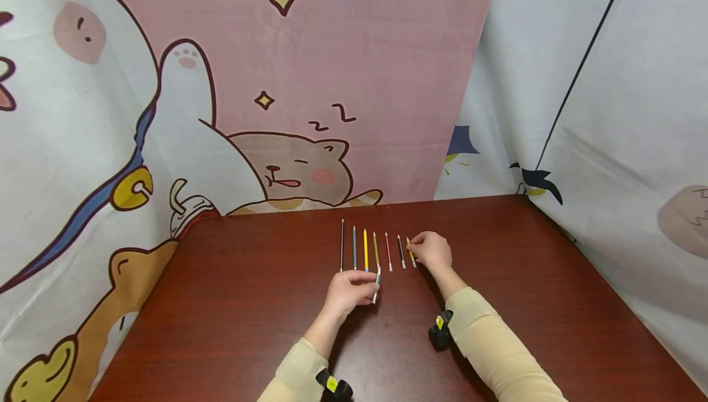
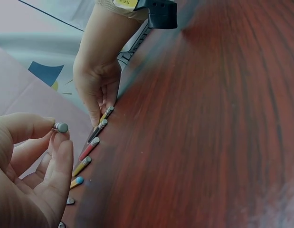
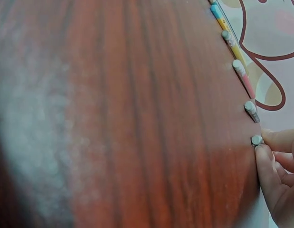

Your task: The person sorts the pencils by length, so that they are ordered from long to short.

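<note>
My left hand pinches a short green pencil between thumb and fingers, just in front of a row of pencils. Its round eraser end faces the left wrist camera. At the row's right end, my right hand pinches a yellow pencil by its upper part, and in the right wrist view the fingertips sit right beside its pale eraser. Leftward from there lie a black pencil, a pink pencil and a gold pencil.
Further left in the row are a bright yellow pencil, a teal pencil and a long dark pencil. All lie on a reddish-brown wooden table. Printed cartoon cloth hangs behind the table and along its sides.
</note>
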`<state>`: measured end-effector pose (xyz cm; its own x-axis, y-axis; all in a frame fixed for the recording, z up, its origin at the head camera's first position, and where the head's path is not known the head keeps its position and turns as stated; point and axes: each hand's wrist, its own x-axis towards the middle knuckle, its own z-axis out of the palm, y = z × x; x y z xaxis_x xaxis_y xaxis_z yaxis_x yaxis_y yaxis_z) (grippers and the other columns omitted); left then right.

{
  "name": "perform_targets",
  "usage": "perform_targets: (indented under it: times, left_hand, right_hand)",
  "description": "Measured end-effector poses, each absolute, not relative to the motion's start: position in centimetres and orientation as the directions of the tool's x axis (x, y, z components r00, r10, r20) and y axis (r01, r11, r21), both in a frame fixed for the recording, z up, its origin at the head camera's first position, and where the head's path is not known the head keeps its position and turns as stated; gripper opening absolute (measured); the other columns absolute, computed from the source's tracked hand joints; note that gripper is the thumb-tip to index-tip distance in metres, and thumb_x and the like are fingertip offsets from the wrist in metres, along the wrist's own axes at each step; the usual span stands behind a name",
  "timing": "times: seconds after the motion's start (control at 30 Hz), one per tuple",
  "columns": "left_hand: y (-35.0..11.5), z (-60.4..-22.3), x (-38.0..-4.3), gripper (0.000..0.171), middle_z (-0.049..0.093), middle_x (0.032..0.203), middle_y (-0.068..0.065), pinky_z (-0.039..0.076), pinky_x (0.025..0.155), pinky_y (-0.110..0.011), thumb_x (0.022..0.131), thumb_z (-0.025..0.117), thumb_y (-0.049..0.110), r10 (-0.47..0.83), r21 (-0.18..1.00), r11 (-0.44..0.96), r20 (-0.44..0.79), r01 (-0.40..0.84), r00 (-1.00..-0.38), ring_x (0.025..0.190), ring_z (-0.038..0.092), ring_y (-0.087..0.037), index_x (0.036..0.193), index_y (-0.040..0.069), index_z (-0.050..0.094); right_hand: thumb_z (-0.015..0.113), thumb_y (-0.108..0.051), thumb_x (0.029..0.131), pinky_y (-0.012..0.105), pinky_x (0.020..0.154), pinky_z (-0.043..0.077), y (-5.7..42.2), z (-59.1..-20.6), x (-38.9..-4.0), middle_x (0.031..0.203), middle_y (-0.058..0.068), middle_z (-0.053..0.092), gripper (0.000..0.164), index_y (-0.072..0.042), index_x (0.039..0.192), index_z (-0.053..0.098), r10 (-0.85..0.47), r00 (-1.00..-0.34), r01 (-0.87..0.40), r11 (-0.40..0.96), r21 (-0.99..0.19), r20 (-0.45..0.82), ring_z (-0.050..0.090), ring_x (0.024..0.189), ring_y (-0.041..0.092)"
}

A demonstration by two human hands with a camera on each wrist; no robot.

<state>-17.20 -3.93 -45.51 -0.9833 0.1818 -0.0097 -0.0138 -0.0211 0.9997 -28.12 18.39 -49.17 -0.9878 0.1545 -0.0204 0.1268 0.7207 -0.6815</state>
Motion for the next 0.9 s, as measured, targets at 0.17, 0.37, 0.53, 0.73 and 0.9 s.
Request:
perform_targets:
  times: [0.17,0.37,0.53,0.73,0.9]
  left_hand:
    - [-3.5,-45.4,-17.3,0.025,0.071,0.085,-0.024,0.059,0.063,-0.038,0.081,0.068,-0.010,0.182,0.999,-0.029,-0.017,-0.023,-0.983,0.063,0.066,-0.017,0.103,-0.021,0.065]
    - [-2.7,-45.3,-17.5,0.024,0.071,0.084,-0.023,0.059,0.061,-0.035,0.081,0.068,-0.009,0.168,0.999,-0.032,-0.005,-0.011,-0.986,0.062,0.066,-0.016,0.102,-0.021,0.066]
    - [-1.7,-46.1,-18.4,0.025,0.071,0.084,-0.023,0.059,0.061,-0.035,0.081,0.069,-0.010,0.150,0.998,-0.037,-0.034,-0.040,-0.988,0.061,0.065,-0.015,0.103,-0.021,0.066]
    - [-0.5,-48.1,-19.8,0.023,0.072,0.085,-0.020,0.059,0.060,-0.034,0.081,0.072,-0.007,0.105,0.997,-0.050,-0.056,-0.061,-0.993,0.060,0.065,-0.014,0.102,-0.015,0.070]
    - [0.5,-48.4,-20.3,0.021,0.072,0.085,-0.015,0.059,0.059,-0.032,0.079,0.074,-0.004,0.073,0.997,-0.043,-0.056,-0.059,-0.996,0.061,0.065,-0.012,0.099,-0.010,0.073]
  right_hand:
    - [0.072,-0.023,0.091,0.035,0.057,0.053,18.4,-49.2,-28.2,0.083,0.006,0.071,0.020,-0.004,0.098,0.074,0.164,-0.986,0.131,0.727,-0.674,-0.015,0.065,0.060,0.013]
    - [0.073,-0.023,0.091,0.035,0.059,0.053,18.6,-49.3,-28.2,0.080,0.005,0.071,0.021,-0.004,0.097,0.074,0.169,-0.986,0.128,0.712,-0.690,-0.008,0.066,0.061,0.013]
    - [0.074,-0.025,0.090,0.034,0.061,0.055,18.7,-49.4,-28.2,0.077,0.004,0.072,0.022,-0.004,0.096,0.075,0.179,-0.984,0.137,0.685,-0.715,-0.017,0.068,0.063,0.013]
    - [0.073,-0.021,0.090,0.030,0.061,0.057,19.1,-49.5,-27.5,0.083,0.010,0.072,0.023,0.000,0.098,0.074,0.177,-0.984,0.123,0.611,-0.782,-0.017,0.069,0.067,0.016]
    - [0.072,-0.018,0.091,0.030,0.062,0.058,20.0,-49.5,-26.3,0.088,0.015,0.073,0.025,0.004,0.104,0.072,0.168,-0.986,0.094,0.520,-0.849,-0.006,0.069,0.070,0.019]
